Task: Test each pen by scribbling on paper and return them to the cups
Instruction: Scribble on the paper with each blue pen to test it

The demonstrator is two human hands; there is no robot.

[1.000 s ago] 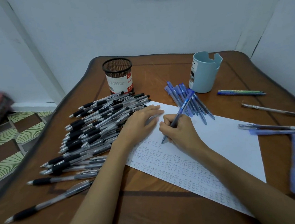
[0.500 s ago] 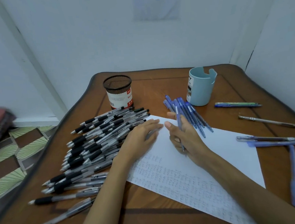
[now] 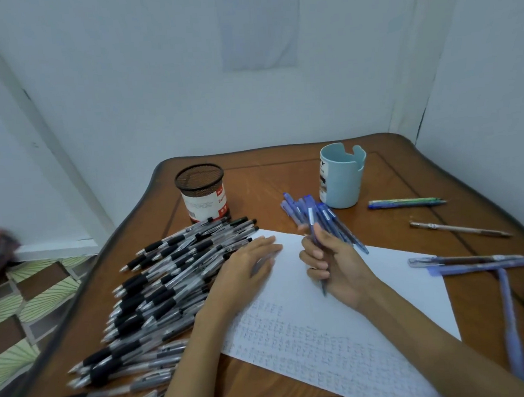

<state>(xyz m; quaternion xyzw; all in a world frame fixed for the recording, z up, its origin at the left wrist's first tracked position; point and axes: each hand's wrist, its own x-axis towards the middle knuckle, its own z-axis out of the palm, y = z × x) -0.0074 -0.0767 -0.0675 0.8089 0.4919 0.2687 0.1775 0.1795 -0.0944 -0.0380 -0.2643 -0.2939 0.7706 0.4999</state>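
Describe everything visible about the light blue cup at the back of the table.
The light blue cup looks like matte plastic and stands upright on the wooden table, far right of centre. Its rim has a deep slot on the right side; a white label with dark print sits on its left face. No pens stick out of it. A bunch of blue pens lies by its base; contact is unclear. No hand touches it.

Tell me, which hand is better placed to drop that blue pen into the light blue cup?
The right hand: it holds the blue pen, and the light blue cup stands beyond it. The left hand lies flat on the paper by the black pens.
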